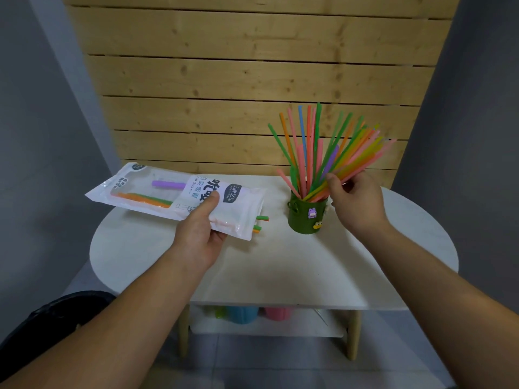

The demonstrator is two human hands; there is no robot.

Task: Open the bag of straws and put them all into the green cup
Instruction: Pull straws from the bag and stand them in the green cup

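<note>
My left hand (pixel 201 231) holds the white straw bag (pixel 157 192) above the left side of the round white table (pixel 280 265). A few straws stay inside the bag, and green and orange tips (pixel 261 223) stick out of its open right end. The green cup (pixel 306 217), with small figures stuck on it, stands upright at the table's middle right, full of several coloured straws (pixel 306 147) fanning upward. My right hand (pixel 358 200) grips a slanted bunch of straws (pixel 356 158) whose lower ends reach into the cup.
A wooden slat panel (pixel 252 80) rises behind the table. Under the tabletop a lower shelf (pixel 266 327) carries blue and pink cups. Grey walls flank both sides. A dark-clothed knee (pixel 56 315) shows at lower left.
</note>
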